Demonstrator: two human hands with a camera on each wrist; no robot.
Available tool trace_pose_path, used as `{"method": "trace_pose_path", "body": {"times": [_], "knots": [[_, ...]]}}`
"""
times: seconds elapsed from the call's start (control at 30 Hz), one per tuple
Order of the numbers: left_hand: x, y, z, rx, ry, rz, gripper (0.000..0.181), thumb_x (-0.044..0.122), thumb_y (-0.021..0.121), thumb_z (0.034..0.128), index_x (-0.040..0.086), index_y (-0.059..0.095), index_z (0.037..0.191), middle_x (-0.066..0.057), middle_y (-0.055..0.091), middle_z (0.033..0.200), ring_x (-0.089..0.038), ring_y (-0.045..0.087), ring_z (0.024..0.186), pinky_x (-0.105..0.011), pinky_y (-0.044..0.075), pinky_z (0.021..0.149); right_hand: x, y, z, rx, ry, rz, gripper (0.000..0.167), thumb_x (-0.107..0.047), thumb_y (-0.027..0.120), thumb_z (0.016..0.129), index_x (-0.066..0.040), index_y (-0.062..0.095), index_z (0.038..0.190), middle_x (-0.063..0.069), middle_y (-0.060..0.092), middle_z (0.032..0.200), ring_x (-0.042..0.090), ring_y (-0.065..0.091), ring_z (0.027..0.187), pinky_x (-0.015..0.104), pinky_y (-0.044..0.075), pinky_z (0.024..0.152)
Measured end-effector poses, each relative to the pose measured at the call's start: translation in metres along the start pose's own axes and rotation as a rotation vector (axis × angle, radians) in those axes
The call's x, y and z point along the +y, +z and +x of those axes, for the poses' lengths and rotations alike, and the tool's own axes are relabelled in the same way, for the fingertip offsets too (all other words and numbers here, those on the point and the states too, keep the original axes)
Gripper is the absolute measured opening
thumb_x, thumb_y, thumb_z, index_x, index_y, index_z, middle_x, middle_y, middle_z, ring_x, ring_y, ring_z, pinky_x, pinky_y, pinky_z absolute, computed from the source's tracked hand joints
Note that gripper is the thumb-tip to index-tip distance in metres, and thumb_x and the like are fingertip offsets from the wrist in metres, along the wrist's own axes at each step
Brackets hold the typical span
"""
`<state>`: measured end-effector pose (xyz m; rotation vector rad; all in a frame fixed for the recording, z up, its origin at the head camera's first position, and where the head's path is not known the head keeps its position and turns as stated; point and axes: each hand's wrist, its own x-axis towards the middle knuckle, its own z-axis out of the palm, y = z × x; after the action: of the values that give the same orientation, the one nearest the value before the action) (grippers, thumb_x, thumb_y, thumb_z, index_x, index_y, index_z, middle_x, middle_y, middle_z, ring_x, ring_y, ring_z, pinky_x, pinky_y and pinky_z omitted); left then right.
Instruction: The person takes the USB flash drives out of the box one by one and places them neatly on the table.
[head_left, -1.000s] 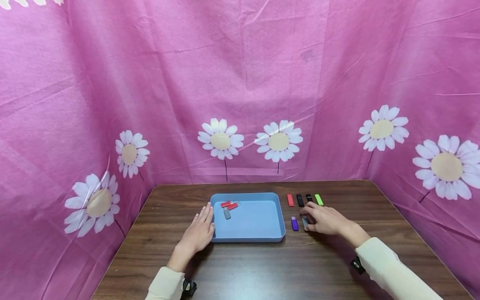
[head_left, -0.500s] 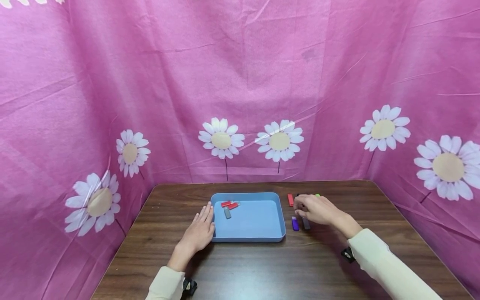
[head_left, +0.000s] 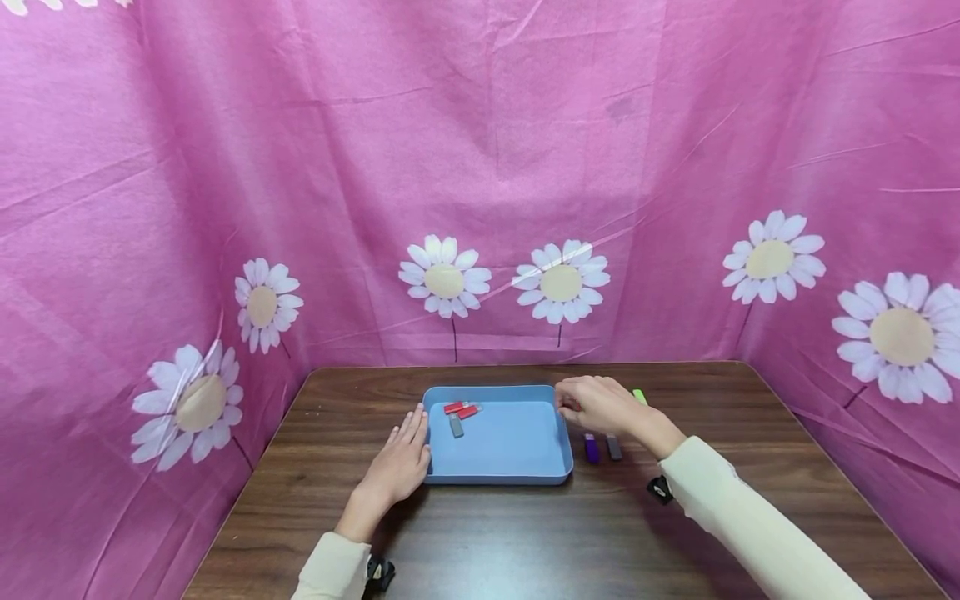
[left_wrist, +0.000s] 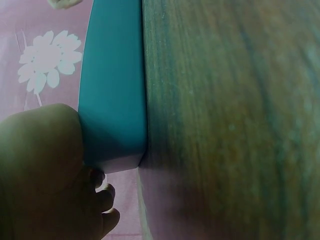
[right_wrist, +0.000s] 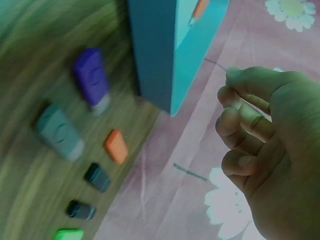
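Shallow blue plastic tray [head_left: 510, 446] sits on brown wooden surface [head_left: 495, 542]. Inside, towards left: two small red USB sticks [head_left: 468, 411], one small grey USB stick [head_left: 457, 427]. Left hand [head_left: 397, 462] rests against tray's left wall, fingers straight, gripping nothing. Right hand [head_left: 596, 404] at tray's right edge, fingers curled; cannot tell if stick hides inside. Beside tray lie purple stick [head_left: 592, 450], dark grey stick [head_left: 614, 447], orange-red stick [right_wrist: 116, 146], two black sticks [right_wrist: 97, 176], bright green stick [right_wrist: 69, 234]. Looks like carrying-to-tray step. Next move probably calls for reaching over edge, letting go low.
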<state>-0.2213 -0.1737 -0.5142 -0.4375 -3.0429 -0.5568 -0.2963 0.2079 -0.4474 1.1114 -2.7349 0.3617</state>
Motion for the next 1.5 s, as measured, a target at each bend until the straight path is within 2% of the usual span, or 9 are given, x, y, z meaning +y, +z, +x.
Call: {"method": "trace_pose_path", "body": {"times": [0.23,0.53,0.77,1.03,1.5], "knots": [[0.001,0.000,0.000,-0.001,-0.003,0.003,0.059,0.019,0.044,0.1123,-0.009,0.031,0.163,-0.022,0.022,0.176,-0.042,0.026,0.163,-0.061,0.025,0.132,-0.013,-0.004,0.024,-0.020,-0.027,-0.037,0.019,-0.019,0.076,0.097,-0.031,0.066,0.086,-0.020,0.063,0.082,-0.003,0.050,0.068,0.021,0.042,0.058],[0.002,-0.001,0.000,0.000,-0.002,-0.005,0.059,0.018,0.044,0.1118,-0.009,0.031,0.163,-0.022,0.023,0.176,-0.043,0.026,0.163,-0.061,0.025,0.132,-0.027,-0.003,0.050,-0.084,-0.040,-0.030,0.015,-0.024,0.076,0.098,-0.030,0.069,0.087,-0.020,0.062,0.077,-0.001,0.052,0.066,0.023,0.044,0.058],[0.002,-0.002,-0.001,0.024,0.020,-0.015,0.059,0.016,0.044,0.1098,-0.011,0.034,0.161,-0.025,0.026,0.174,-0.047,0.029,0.160,-0.065,0.027,0.129,-0.035,0.005,0.069,-0.115,-0.066,-0.040,0.013,-0.025,0.077,0.098,-0.029,0.071,0.087,-0.019,0.062,0.075,-0.001,0.053,0.067,0.024,0.045,0.059],[0.003,-0.003,-0.001,0.004,0.008,0.002,0.059,0.017,0.044,0.1109,-0.009,0.032,0.162,-0.023,0.024,0.176,-0.044,0.026,0.162,-0.062,0.026,0.131,-0.044,0.014,0.085,-0.168,-0.119,-0.039,0.013,-0.020,0.075,0.098,-0.028,0.071,0.088,-0.016,0.062,0.076,0.000,0.051,0.067,0.022,0.043,0.058],[-0.002,0.002,0.002,-0.008,0.001,-0.004,0.062,0.020,0.042,0.1110,-0.007,0.029,0.164,-0.021,0.021,0.177,-0.043,0.024,0.163,-0.063,0.023,0.132,-0.061,0.030,0.113,-0.216,-0.167,-0.043,0.005,-0.017,0.076,0.096,-0.022,0.076,0.093,-0.012,0.068,0.083,0.003,0.057,0.074,0.022,0.048,0.063]]}}
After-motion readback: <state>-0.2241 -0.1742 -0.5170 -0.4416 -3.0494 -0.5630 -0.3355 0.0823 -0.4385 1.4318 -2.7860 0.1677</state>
